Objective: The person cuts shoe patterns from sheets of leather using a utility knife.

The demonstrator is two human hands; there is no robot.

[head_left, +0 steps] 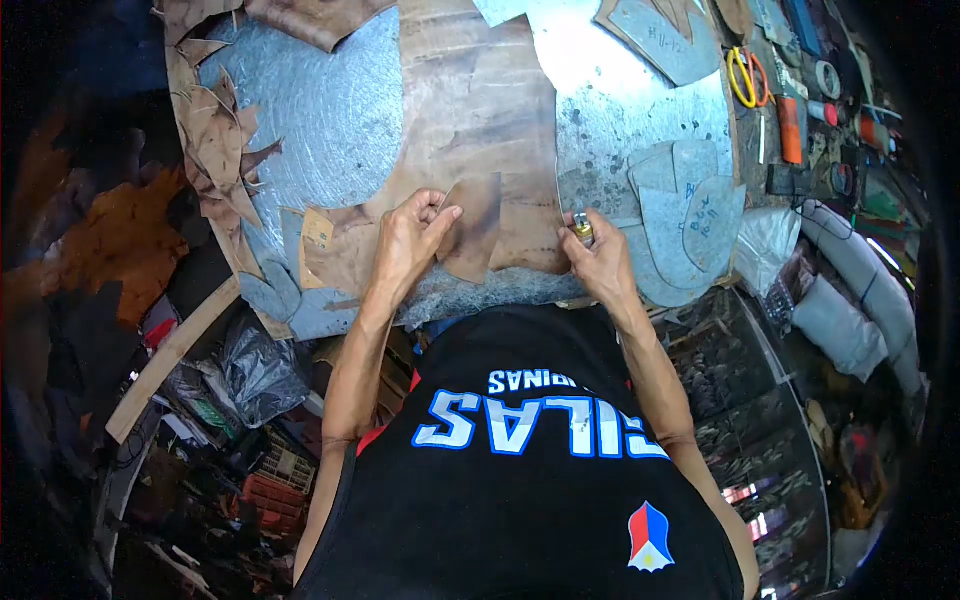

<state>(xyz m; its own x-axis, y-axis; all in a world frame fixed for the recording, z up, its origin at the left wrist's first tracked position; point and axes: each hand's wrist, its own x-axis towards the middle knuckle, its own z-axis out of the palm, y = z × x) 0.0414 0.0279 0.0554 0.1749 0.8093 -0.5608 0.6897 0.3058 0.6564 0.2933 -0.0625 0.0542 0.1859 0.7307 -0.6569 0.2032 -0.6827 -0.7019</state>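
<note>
A large brown leather sheet (470,110) lies across the middle of the metal-topped table (330,110). My left hand (412,232) pinches the edge of a smaller, darker leather piece (475,225) that rests over the sheet near the table's front edge. In my right hand (598,255) is a small tool with a brass-coloured collar (582,230), held between thumb and fingers at the sheet's right edge. The tool's lower part is hidden by the hand. A small tan leather piece (318,232) sits to the left of my left hand.
Grey patterns with handwriting (665,225) lie at the right, with another (655,40) at the top right. Leather scraps (215,140) line the left edge. Yellow-handled scissors (741,78) and an orange item (790,130) are on the far right. Plastic bags (262,370) sit below left.
</note>
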